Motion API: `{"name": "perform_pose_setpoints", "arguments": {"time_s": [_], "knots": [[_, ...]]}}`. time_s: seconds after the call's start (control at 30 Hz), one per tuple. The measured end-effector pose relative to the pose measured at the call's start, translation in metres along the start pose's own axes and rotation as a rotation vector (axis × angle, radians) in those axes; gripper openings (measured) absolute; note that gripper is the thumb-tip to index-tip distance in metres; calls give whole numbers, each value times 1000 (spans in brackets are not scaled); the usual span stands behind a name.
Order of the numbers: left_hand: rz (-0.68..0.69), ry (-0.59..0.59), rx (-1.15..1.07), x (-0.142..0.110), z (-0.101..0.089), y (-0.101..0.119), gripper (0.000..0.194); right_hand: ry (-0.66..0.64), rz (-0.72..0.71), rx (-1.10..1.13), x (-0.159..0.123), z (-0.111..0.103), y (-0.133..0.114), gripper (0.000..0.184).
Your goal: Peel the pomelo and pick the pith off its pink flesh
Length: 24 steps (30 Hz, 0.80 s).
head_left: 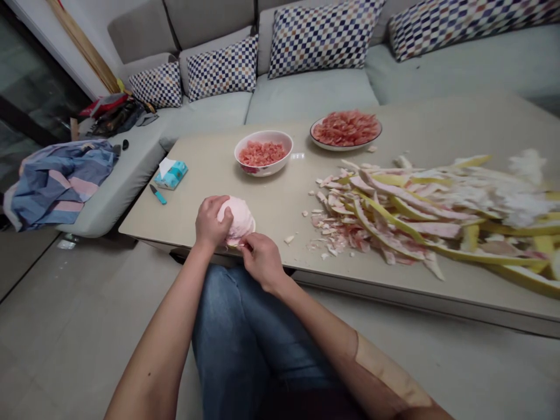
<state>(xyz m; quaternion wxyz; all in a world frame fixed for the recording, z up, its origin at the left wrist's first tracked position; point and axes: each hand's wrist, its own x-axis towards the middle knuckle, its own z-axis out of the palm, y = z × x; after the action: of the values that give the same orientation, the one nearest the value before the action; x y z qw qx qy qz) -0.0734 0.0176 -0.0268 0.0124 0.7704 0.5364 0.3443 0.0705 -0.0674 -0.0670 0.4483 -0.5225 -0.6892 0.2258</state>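
Note:
A peeled pomelo (237, 217), pale pink and round, is at the table's front edge above my knees. My left hand (212, 221) wraps round its left side, thumb across the front. At its lower right edge, the fingers of my right hand (261, 256) pinch the pomelo's pale outer layer; the exact bit between the fingertips is too small to make out. Behind it stands a white bowl (265, 170) holding pink pomelo flesh. Farther back, a dark-rimmed plate (345, 147) carries a heap of the same flesh (347, 128).
Yellow-green peel strips and white pith (394, 210) cover the table's right side, with small scraps around them. A blue tissue pack (172, 174) and a small teal-handled knife (158, 195) lie at the left. Behind the table (210, 157) runs a sofa (306, 96) with checkered cushions.

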Motion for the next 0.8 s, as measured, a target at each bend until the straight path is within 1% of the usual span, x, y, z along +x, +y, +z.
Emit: {"name": "perform_pose_setpoints", "arguments": {"time_s": [0.17,0.23,0.3,0.33,0.4,0.47,0.53,0.6,0.67,0.7,0.73,0.8], "knots": [[16,19,-7,0,0,1,34,-61,44,206,-8,-6,-17,7],[14,20,-13,0,0,1,34,-68,23,207,-9,-14,-16,8],[4,16,-13,-1,0,2,33,-48,-6,161,-8,-29,-6,10],[-1,14,-12,-1,0,2,33,-24,-16,129,-6,-38,2,11],[-6,11,-11,-1,0,2,34,69,-30,51,-1,-62,22,15],[-5,13,-13,-1,0,2,34,201,-54,-72,5,-89,43,18],[-1,13,-17,0,0,2,34,322,-76,-247,10,-112,61,25],[9,9,-18,0,0,1,34,402,-78,-383,11,-126,72,33],[32,-4,-16,0,-2,-2,33,409,-73,-397,10,-124,76,35],[50,-18,-15,1,-3,-4,34,373,-66,-351,9,-118,76,32],[75,-41,-15,1,-5,-7,34,315,-49,-277,7,-108,75,28],[139,-109,-20,4,-13,-13,36,145,29,-81,6,-82,69,20]]}}
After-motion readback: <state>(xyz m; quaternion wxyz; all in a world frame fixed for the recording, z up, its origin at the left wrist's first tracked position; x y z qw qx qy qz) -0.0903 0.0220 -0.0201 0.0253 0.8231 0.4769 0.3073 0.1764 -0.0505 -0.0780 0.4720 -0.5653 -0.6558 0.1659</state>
